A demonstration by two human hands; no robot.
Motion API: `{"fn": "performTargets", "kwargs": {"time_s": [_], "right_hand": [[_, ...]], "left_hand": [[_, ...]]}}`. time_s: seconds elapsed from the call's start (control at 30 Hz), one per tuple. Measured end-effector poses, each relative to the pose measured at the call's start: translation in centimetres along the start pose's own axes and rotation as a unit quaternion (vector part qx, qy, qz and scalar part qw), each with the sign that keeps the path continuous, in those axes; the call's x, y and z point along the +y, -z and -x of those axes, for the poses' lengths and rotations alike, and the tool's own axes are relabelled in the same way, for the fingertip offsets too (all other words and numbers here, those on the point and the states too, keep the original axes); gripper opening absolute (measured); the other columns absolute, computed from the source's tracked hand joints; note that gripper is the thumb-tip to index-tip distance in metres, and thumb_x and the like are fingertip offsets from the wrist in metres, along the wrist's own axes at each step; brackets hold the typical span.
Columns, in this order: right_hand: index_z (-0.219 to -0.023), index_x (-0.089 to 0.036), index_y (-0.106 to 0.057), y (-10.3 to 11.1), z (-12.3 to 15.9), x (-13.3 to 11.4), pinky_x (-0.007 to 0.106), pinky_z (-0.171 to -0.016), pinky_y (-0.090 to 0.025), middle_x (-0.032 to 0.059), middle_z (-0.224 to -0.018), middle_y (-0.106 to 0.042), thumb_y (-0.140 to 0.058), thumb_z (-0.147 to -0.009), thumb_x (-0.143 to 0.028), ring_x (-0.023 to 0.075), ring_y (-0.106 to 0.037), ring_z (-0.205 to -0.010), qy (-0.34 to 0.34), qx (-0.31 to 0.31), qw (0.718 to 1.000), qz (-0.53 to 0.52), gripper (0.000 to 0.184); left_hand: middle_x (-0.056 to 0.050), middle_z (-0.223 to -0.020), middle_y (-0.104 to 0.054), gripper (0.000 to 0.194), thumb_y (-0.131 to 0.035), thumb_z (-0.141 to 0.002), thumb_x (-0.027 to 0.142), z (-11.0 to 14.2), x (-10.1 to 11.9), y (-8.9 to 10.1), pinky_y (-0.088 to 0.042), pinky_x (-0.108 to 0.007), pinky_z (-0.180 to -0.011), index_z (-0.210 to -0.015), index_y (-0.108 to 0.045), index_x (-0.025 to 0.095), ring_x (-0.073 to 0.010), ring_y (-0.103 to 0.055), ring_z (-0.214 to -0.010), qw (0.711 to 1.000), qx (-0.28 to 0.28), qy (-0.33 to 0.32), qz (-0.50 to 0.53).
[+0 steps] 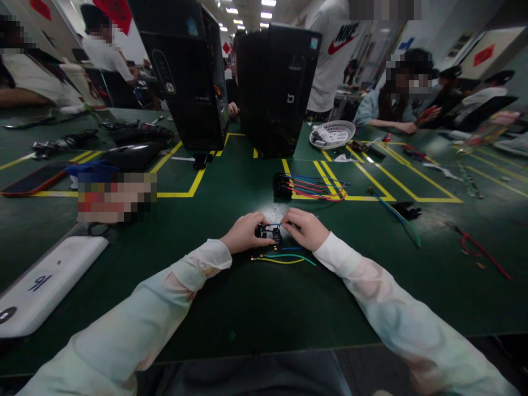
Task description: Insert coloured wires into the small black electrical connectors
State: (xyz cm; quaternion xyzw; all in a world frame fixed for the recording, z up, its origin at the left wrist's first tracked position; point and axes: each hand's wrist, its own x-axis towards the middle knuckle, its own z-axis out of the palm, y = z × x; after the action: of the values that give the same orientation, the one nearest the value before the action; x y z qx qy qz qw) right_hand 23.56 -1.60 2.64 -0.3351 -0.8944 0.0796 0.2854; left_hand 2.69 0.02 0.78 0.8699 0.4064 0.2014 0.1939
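Note:
Between my hands is a small black plastic housing [270, 235], its open side with small slots facing up. My left hand [246, 232] grips its left end between thumb and fingers. The fingertips of my right hand [303, 226] are pinched on a thin blue wire [273, 224] that runs across the housing's far edge. Just below, on the table, lie a yellow wire [284, 261] and a green wire [291, 256] with small metal ends, and a short blue piece is partly under my right hand. Beyond my hands sits a black connector block [282, 186] with several coloured wires.
Two black computer towers [272, 93] stand at the back of the green table [198, 308]. A white basket [336, 133] is behind to the right. Loose wires [487, 253] lie at right; a white case [53, 280] is at left. Several people sit or stand beyond.

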Motion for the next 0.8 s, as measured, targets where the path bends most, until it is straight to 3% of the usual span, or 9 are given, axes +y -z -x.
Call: {"fn": "performTargets", "kwargs": {"time_s": [0.13, 0.37, 0.6, 0.8], "right_hand": [[-0.078, -0.018, -0.052, -0.1, -0.1, 0.4, 0.025, -0.065, -0.039, 0.0024, -0.075, -0.051, -0.045, -0.084, -0.017, 0.0138, -0.050, -0.071, 0.003, -0.009, 1.000, -0.004, 0.010], [-0.075, -0.018, -0.053, -1.1, -0.7, 0.8, 0.025, -0.066, -0.038, 0.0027, -0.074, -0.051, -0.046, -0.085, -0.021, 0.0145, -0.050, -0.072, -0.056, 0.055, 0.997, 0.019, 0.012], [-0.072, -0.018, -0.053, -0.3, -0.4, 1.0, 0.023, -0.062, -0.037, 0.0011, -0.070, -0.053, -0.050, -0.080, -0.016, 0.0125, -0.049, -0.067, -0.018, -0.019, 1.000, -0.016, 0.008], [-0.072, -0.018, -0.053, -0.7, -0.6, 1.3, 0.023, -0.063, -0.036, 0.0014, -0.072, -0.051, -0.049, -0.082, -0.018, 0.0126, -0.048, -0.067, -0.059, 0.005, 0.998, 0.010, 0.010]], "left_hand": [[-0.003, -0.090, -0.056, 0.038, -0.067, -0.065, 0.047, 0.0, 0.1, 0.1, -0.039, -0.031, -0.073, -0.086, -0.054, 0.018, -0.0207, -0.052, -0.086, 1.000, -0.003, 0.000, 0.003], [-0.003, -0.091, -0.056, 0.040, -0.066, -0.065, 0.050, 0.0, -0.1, 0.0, -0.039, -0.030, -0.071, -0.085, -0.052, 0.018, -0.0205, -0.052, -0.085, 1.000, 0.001, -0.009, 0.003], [-0.003, -0.090, -0.056, 0.039, -0.067, -0.065, 0.048, 0.1, -0.1, 0.1, -0.039, -0.030, -0.071, -0.086, -0.055, 0.018, -0.0203, -0.052, -0.085, 1.000, -0.002, -0.006, 0.013], [-0.003, -0.090, -0.056, 0.038, -0.066, -0.065, 0.048, 0.0, -0.2, 0.0, -0.039, -0.030, -0.071, -0.085, -0.054, 0.018, -0.0204, -0.052, -0.084, 1.000, -0.004, -0.007, 0.006]]}}
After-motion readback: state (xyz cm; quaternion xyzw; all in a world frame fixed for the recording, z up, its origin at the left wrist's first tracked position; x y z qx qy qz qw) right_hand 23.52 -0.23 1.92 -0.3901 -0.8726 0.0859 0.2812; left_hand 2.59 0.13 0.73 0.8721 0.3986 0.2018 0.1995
